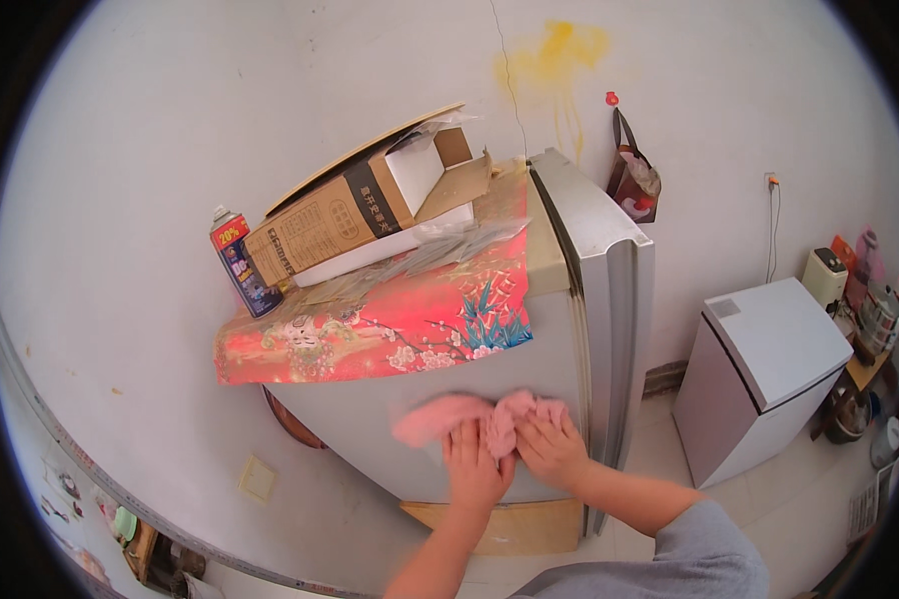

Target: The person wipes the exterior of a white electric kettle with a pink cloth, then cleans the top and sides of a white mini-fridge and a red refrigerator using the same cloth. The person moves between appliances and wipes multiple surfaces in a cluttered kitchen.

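A pink cloth (511, 423) is bunched up and pressed flat against the grey side panel of a refrigerator (344, 415). My left hand (477, 466) lies on its left part, with the fingers pointing up. Next to it, my right hand (551, 449) presses on the right part, near the door edge. Both palms face the panel, and the cloth's left end is blurred. A red sheet with printed flowers (419, 329) covers the refrigerator's top and hangs over its side, above my hands.
On the red sheet stand an opened cardboard box (330, 224), a spray can (246, 262) and clear plastic film (449, 247). The silver refrigerator door (618, 299) is to the right. Farther right are a small white appliance (775, 352) and a bag hanging on the wall (635, 183).
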Action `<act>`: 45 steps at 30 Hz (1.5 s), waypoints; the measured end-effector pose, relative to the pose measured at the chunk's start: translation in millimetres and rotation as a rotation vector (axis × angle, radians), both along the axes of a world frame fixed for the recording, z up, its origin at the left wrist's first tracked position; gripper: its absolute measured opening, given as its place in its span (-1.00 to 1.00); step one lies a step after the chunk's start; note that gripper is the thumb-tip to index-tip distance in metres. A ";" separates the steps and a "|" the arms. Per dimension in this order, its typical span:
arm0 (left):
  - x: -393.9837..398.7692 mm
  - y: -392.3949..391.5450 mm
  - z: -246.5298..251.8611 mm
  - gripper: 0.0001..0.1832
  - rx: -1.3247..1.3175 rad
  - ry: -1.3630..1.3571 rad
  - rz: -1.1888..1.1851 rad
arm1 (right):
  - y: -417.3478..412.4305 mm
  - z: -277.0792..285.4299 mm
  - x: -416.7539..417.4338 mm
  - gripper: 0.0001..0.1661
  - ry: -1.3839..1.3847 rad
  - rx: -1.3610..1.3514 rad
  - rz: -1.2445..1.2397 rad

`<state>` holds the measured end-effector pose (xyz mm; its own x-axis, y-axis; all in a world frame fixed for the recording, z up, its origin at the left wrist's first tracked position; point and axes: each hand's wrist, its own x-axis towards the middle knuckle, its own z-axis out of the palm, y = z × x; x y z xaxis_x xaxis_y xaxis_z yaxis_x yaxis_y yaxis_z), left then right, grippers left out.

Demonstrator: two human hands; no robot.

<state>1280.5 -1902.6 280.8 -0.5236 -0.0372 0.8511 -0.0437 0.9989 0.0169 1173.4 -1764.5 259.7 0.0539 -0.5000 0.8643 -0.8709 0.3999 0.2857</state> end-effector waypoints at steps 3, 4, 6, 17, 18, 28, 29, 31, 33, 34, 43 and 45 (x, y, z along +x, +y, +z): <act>24.5 1.3 -70.4 -0.39 0.068 -0.149 0.048 | 5.6 -60.4 8.4 -0.51 -0.002 0.242 0.033; 31.2 4.3 -91.7 -0.39 0.101 -0.214 0.065 | 9.7 -75.4 13.1 -0.50 0.000 0.316 0.031; 43.8 8.0 -136.3 -0.39 0.155 -0.316 0.077 | 16.8 -98.0 20.0 -0.48 0.018 0.464 0.030; 39.0 8.2 -114.1 -0.23 0.402 -0.110 0.131 | 16.6 -15.5 11.6 -0.54 -0.116 0.300 0.301; 34.9 9.2 -88.3 -0.22 0.449 -0.073 0.133 | 10.5 8.0 13.5 -0.57 -0.128 0.178 0.286; 19.8 -102.8 96.4 -0.14 0.248 0.359 0.169 | -100.4 115.8 49.1 -0.56 -0.021 -0.102 0.191; 26.3 -116.4 101.0 -0.14 0.261 0.347 0.196 | -115.5 116.8 53.6 -0.55 -0.026 -0.082 0.228; 39.8 -145.2 104.0 -0.14 0.284 0.315 0.229 | -145.2 119.3 61.3 -0.51 -0.053 -0.018 0.308; 51.2 -168.9 96.3 -0.25 0.325 0.384 0.289 | -173.2 119.4 70.3 -0.46 -0.099 0.074 0.398; 53.9 -182.3 88.8 -0.30 0.345 0.417 0.315 | -184.7 115.4 75.1 -0.45 -0.057 0.071 0.411; 81.6 -253.7 -161.0 -0.42 0.666 0.254 0.506 | -212.5 14.0 99.5 -0.43 0.052 0.310 0.448; 72.6 -231.1 -187.5 -0.44 0.777 0.266 0.317 | -192.8 -18.5 91.1 -0.43 -0.001 0.389 0.436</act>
<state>1353.2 -2133.6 93.3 -0.1786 -0.7663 0.6171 -0.2149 0.6425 0.7356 1264.4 -1957.3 241.1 0.3255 -0.7122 0.6219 -0.9318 -0.1300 0.3389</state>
